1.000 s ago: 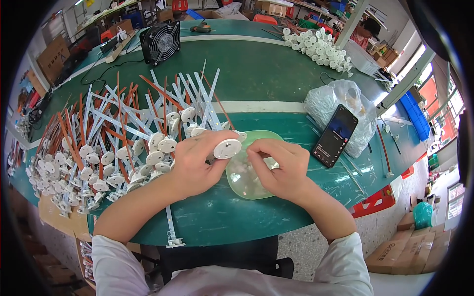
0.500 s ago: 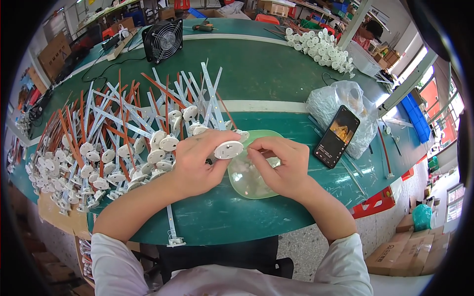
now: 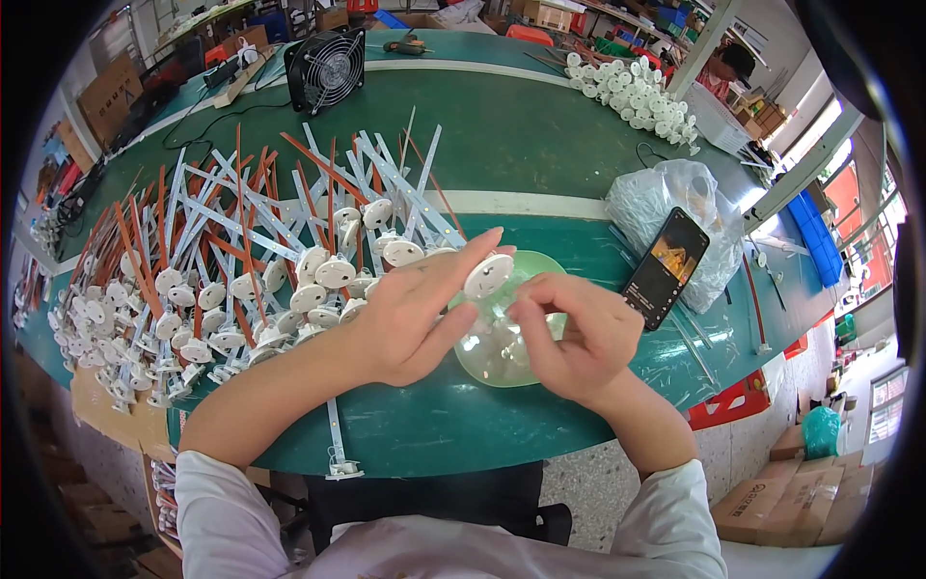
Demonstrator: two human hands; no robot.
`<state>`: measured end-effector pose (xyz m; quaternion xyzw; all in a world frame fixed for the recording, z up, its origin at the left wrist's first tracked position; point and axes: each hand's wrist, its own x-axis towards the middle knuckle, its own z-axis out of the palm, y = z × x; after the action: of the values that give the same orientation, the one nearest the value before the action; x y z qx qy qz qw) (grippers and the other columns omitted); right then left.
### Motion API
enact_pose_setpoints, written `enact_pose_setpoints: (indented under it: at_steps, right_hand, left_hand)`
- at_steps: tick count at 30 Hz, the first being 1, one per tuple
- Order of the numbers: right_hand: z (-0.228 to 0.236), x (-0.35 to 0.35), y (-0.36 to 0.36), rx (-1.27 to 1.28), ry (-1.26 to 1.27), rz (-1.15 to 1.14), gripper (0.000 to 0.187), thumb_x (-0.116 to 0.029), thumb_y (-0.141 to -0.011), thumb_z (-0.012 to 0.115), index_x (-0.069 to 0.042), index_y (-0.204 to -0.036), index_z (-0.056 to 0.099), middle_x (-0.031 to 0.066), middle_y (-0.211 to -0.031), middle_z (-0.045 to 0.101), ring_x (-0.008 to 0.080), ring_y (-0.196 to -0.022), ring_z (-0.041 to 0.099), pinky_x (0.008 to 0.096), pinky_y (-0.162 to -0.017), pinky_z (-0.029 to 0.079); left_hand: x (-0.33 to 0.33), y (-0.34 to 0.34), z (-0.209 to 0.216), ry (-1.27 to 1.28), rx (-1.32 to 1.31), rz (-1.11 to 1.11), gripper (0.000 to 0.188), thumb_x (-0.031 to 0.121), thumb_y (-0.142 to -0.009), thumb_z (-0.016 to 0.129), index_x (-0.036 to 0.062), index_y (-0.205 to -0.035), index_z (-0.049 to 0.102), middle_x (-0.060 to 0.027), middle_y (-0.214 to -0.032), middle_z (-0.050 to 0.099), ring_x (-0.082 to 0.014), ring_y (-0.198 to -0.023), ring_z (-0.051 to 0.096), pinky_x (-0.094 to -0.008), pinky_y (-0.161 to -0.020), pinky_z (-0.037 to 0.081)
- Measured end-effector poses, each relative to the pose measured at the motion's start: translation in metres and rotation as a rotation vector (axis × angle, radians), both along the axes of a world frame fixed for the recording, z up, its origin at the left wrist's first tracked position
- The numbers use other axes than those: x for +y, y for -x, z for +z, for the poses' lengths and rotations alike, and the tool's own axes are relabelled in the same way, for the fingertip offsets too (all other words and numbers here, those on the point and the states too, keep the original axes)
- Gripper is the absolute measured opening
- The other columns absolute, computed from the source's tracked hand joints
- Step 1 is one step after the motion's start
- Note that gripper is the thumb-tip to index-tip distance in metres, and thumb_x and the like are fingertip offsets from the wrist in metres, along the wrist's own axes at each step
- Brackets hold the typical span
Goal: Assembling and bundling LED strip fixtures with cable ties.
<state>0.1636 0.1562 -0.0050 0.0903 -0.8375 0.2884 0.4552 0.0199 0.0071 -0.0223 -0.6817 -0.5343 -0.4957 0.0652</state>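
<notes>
Hands meet at the centre of the frame over a green table (image 3: pixel 502 145). The left hand (image 3: pixel 415 314) pinches a small white round cap (image 3: pixel 488 275) between thumb and fingertips, the fingers stretched toward the upper right. The right hand (image 3: pixel 579 333) sits just beside it, its fingers curled narrowly, thumb and forefinger touching the cap's lower right edge; whether they grip anything else cannot be told. Under both hands lies a pale green translucent bowl (image 3: pixel 502 362), with small clear pieces inside it. Left of centre spreads a big heap of white and orange strips with white round ends (image 3: pixel 241 261), reaching to the left edge of the frame. One single white strip (image 3: pixel 335 439) lies by the table's near edge at lower centre. A dark phone (image 3: pixel 666 268) leans, tilted, against a clear plastic bag of white parts (image 3: pixel 666 198) at right of centre. A black fan (image 3: pixel 326 69) stands at upper left, and a cluster of white round parts (image 3: pixel 637 95) lies at upper right.
</notes>
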Motion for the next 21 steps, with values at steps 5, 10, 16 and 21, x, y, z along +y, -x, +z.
enact_pose_setpoints:
  at_steps: [5,10,16,21]
  right_hand:
    - [-0.007,-0.007,0.006,0.04,-0.077,-0.002,0.016,0.007,-0.07,0.071,0.001,-0.083,0.065,0.0111,-0.076,0.068,0.0204,-0.061,0.067,0.0261,-0.055,0.053]
    - [-0.014,-0.005,0.009,0.049,-0.097,-0.021,0.017,0.006,-0.07,0.071,0.001,-0.085,0.065,0.0123,-0.079,0.069,0.0227,-0.063,0.067,0.0273,-0.056,0.053]
    - [-0.014,-0.006,0.012,0.066,-0.185,-0.021,0.019,0.005,-0.071,0.071,0.001,-0.088,0.064,0.0138,-0.083,0.069,0.0246,-0.065,0.067,0.0291,-0.056,0.053]
    - [-0.011,-0.005,0.011,0.065,-0.211,-0.036,0.019,0.005,-0.072,0.07,0.001,-0.088,0.063,0.0136,-0.082,0.068,0.0248,-0.064,0.066,0.0297,-0.055,0.053]
  left_hand:
    - [0.004,-0.001,-0.007,0.008,0.096,0.007,0.06,-0.003,-0.088,0.054,-0.0066,-0.144,0.032,-0.0233,-0.121,0.061,-0.0369,-0.095,0.065,-0.0376,-0.083,0.052]
    - [-0.001,-0.002,-0.005,0.059,0.075,0.049,0.059,-0.001,-0.088,0.058,-0.0053,-0.143,0.037,-0.0191,-0.099,0.064,-0.0331,-0.077,0.064,-0.0371,-0.069,0.052]
    - [0.0,0.0,-0.008,0.032,0.073,0.052,0.057,0.0,-0.087,0.061,-0.0048,-0.14,0.042,-0.0143,-0.077,0.061,-0.0291,-0.062,0.06,-0.0355,-0.058,0.048]
    - [-0.001,-0.002,-0.005,0.055,0.074,0.072,0.054,-0.001,-0.084,0.061,-0.0057,-0.136,0.048,-0.0126,-0.073,0.062,-0.0262,-0.057,0.06,-0.0315,-0.053,0.046]
